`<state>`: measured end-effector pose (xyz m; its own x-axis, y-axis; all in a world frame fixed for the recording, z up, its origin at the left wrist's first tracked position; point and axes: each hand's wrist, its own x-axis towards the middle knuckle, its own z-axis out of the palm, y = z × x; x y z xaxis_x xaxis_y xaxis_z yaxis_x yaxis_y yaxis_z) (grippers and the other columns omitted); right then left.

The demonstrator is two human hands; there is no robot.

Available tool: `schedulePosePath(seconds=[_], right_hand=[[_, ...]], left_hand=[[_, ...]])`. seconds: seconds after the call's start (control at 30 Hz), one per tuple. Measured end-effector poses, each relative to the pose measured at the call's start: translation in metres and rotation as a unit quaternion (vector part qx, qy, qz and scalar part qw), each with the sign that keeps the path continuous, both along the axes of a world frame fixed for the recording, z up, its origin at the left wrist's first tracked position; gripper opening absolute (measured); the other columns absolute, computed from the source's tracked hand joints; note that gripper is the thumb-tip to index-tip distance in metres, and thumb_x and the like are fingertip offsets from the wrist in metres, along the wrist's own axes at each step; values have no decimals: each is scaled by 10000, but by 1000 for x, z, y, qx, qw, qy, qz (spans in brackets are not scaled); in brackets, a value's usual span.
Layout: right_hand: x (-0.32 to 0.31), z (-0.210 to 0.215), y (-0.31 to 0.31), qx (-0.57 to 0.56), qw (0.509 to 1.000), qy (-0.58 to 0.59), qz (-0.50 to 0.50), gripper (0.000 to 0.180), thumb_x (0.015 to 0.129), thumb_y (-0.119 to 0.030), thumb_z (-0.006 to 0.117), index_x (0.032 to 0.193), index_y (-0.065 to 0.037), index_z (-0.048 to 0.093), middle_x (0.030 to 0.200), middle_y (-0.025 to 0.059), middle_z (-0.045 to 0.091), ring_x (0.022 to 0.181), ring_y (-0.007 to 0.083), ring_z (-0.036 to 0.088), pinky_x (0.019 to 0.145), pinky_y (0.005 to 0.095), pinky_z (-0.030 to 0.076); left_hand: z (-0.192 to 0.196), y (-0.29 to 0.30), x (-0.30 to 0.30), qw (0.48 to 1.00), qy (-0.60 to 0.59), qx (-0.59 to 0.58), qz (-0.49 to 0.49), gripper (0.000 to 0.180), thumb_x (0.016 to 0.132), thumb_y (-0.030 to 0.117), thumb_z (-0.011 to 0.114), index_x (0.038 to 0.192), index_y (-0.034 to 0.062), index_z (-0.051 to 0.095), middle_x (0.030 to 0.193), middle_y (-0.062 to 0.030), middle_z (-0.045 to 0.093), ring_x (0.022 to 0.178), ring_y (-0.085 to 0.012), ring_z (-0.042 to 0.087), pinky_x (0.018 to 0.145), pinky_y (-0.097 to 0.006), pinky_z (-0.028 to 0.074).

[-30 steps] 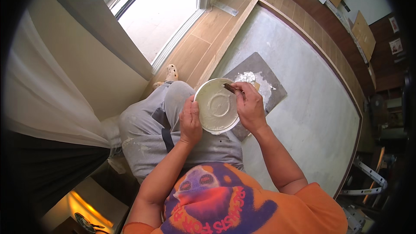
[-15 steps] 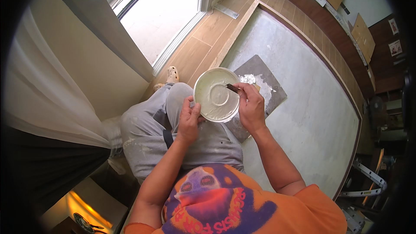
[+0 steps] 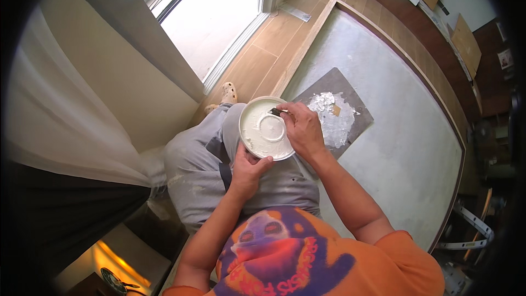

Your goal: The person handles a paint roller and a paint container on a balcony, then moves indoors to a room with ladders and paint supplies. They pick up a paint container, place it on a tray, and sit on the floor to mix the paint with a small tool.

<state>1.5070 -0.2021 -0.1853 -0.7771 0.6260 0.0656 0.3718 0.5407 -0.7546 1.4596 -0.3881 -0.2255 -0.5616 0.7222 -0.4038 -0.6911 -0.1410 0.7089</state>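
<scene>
A round, pale lid (image 3: 253, 131) with a raised ring is smeared inside with creamy paste. My left hand (image 3: 249, 173) grips its lower rim, the thumb lying along the edge. Over the lid's upper right, my right hand (image 3: 303, 130) pinches a small dark scraper-like tool (image 3: 275, 112). That tool's tip meets the paste beside the ring; its exact kind is partly hidden by my fingers. Right of the lid, a dark grey square sheet (image 3: 359, 123) bears white paste (image 3: 324, 102) and a small tan piece (image 3: 336, 110).
Beneath the sheet lies a large grey panel (image 3: 394, 159) with a wooden frame. My lap and a clog (image 3: 229, 93) are left of it. Curtains (image 3: 98, 104) hang at the left, near an open doorway (image 3: 219, 16). A metal ladder (image 3: 474, 225) is at the lower right.
The lid has turned and tilted, and my left hand now grips its lower edge instead of its left side. My right hand has moved left across the lid with the tool.
</scene>
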Motion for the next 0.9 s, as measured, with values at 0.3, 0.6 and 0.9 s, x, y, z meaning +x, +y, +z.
schedulePosePath(seconds=[0.3, 0.6, 0.9], right_hand=[[-8, -10, -20, 10, 998, -47, 50, 148, 986, -95, 537, 1069, -86, 659, 987, 146, 678, 948, 360, 654, 882, 476, 439], [-21, -18, -31, -40, 998, 26, 42, 114, 950, -25, 558, 1034, 2, 631, 991, 222, 642, 940, 434, 640, 831, 489, 508], [-30, -28, -36, -24, 999, 18, 16, 105, 936, -27, 635, 1025, 13, 673, 982, 209, 669, 899, 360, 679, 811, 427, 535]], left_hand=[[22, -36, 1, 998, -40, -52, 4, 454, 975, 25, 682, 1373, 8, 464, 1217, -120, 683, 1090, -168, 684, 931, -319, 588], [4, -50, 6, 997, -15, -71, -7, 283, 968, 115, 739, 1203, 2, 630, 1062, -80, 748, 965, -135, 718, 856, -289, 601], [3, -41, 5, 993, 48, -82, -70, 261, 952, 162, 770, 1153, 9, 701, 980, -85, 778, 878, -138, 746, 770, -265, 588]])
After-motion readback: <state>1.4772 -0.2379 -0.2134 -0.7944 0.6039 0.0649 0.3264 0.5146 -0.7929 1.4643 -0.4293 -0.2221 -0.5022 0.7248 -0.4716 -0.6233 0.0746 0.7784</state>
